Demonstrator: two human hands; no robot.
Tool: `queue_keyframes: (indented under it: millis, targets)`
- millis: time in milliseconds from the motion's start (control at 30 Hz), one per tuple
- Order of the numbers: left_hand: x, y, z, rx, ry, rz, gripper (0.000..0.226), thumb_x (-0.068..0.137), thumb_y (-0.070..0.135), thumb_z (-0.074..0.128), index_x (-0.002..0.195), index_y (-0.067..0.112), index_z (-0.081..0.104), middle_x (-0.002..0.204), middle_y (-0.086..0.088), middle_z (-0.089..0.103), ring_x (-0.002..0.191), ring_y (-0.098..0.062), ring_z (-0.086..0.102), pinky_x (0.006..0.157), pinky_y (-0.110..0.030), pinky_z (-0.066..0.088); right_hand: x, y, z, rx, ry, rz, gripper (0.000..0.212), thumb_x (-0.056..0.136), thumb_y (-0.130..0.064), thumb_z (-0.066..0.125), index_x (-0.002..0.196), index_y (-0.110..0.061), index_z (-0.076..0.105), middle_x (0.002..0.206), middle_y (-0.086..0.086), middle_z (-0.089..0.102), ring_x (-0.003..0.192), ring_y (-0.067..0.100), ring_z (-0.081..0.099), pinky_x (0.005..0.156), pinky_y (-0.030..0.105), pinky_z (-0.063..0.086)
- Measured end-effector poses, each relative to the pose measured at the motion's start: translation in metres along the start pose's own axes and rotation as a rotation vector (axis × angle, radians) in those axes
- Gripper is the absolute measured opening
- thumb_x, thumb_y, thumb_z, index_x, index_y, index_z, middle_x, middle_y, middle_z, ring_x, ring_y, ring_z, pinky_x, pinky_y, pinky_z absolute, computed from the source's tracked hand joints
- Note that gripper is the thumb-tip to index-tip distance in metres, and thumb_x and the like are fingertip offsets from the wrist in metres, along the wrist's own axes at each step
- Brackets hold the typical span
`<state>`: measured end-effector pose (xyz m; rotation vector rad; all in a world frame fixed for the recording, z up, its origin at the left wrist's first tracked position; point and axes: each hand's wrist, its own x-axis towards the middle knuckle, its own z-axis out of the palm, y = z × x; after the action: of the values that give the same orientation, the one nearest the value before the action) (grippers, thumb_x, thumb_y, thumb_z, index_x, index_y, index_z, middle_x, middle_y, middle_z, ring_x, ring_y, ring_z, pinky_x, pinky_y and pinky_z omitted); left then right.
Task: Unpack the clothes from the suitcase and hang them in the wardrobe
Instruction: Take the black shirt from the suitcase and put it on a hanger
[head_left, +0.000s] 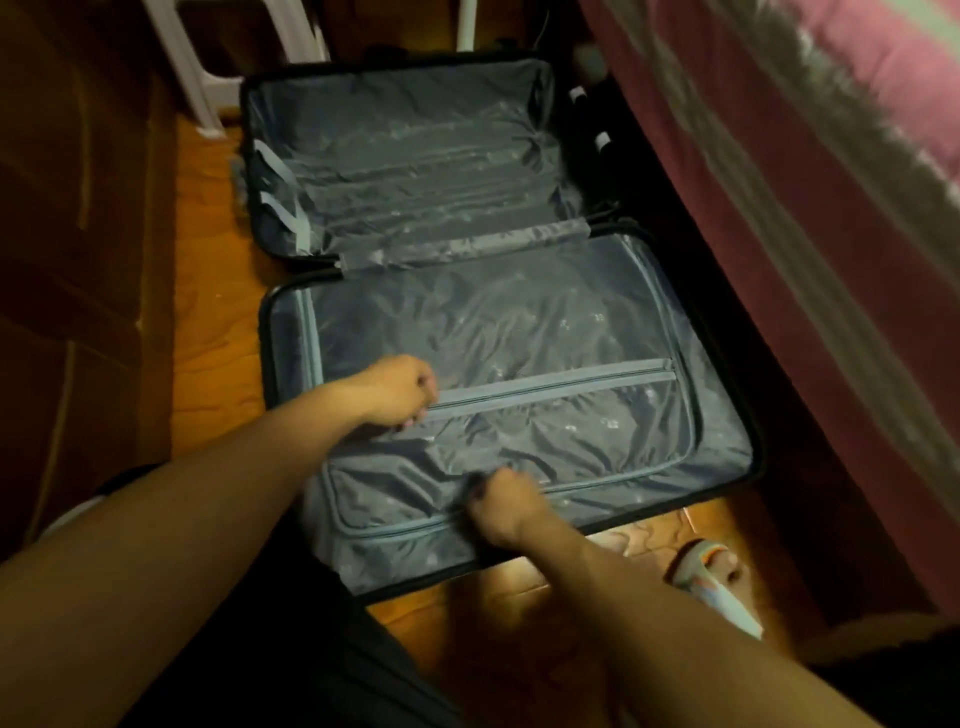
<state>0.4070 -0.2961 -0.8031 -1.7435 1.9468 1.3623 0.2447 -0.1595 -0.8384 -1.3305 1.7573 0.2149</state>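
Nearest to me, both forearms reach forward over the wooden floor (218, 332). My right hand (506, 506) has its fingers curled and seems to pinch something small at the zipper (395, 530) on the near edge of the cover, probably the puller, but the blur hides it. My left hand (400, 389) sits a little further and to the left, fingers curled on the grey cover (519, 322), near the left end of the pocket zipper (556, 384); I cannot tell whether it grips cloth or only presses it.

Under both hands lies the near half of the open suitcase (267, 332), closed by this zipped cover. No clothes show; I judge they are under the cover, directly below the hands, because it bulges.

The cover is thin, shiny and soft, so it will wrinkle and slip; better to hold the puller and keep the cloth tight with the other hand. Clothes inside should be light and limp, best lifted by shoulders or collar.

Beyond the hands the far half (410, 156) shows only lining and two straps (283, 187). To the right of the hands hangs a dark red bedcover (779, 218).
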Motion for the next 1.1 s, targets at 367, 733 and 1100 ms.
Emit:
queue_keyframes:
  millis: [367, 733, 1100]
  targets:
    - [-0.08, -0.054, 0.071, -0.506, -0.423, -0.572, 0.049, 0.106, 0.045, 0.044, 0.097, 0.002, 0.065, 0.096, -0.013, 0.071, 0.087, -0.017, 0.069, 0.09, -0.034, 0.058, -0.014, -0.036, 0.07, 0.515, -0.032, -0.158, 0.034, 0.091, -0.027, 0.068, 0.06, -0.017, 0.06, 0.063, 0.011, 0.069, 0.04, 0.011, 0.052, 0.049, 0.021, 0.043]
    - [-0.076, -0.062, 0.094, -0.57, -0.133, -0.461, 0.01, 0.097, 0.009, 0.065, 0.094, -0.001, 0.064, 0.081, -0.013, 0.072, 0.071, -0.016, 0.07, 0.068, -0.026, 0.061, -0.005, -0.024, 0.041, 0.409, -0.386, -0.255, 0.036, 0.087, 0.019, 0.041, 0.1, -0.006, 0.064, 0.081, 0.005, 0.062, 0.056, 0.01, 0.054, 0.046, 0.016, 0.043]
    - [-0.08, -0.088, 0.032, 0.62, -0.201, -0.297, 0.03, 0.094, 0.014, 0.065, 0.121, 0.002, 0.063, 0.125, -0.014, 0.064, 0.113, -0.031, 0.064, 0.072, -0.025, 0.05, 0.025, 0.015, 0.035, -0.314, 0.18, -0.63, 0.019, 0.085, -0.032, 0.069, 0.099, -0.021, 0.061, 0.103, 0.003, 0.057, 0.101, 0.03, 0.052, 0.088, 0.044, 0.046]
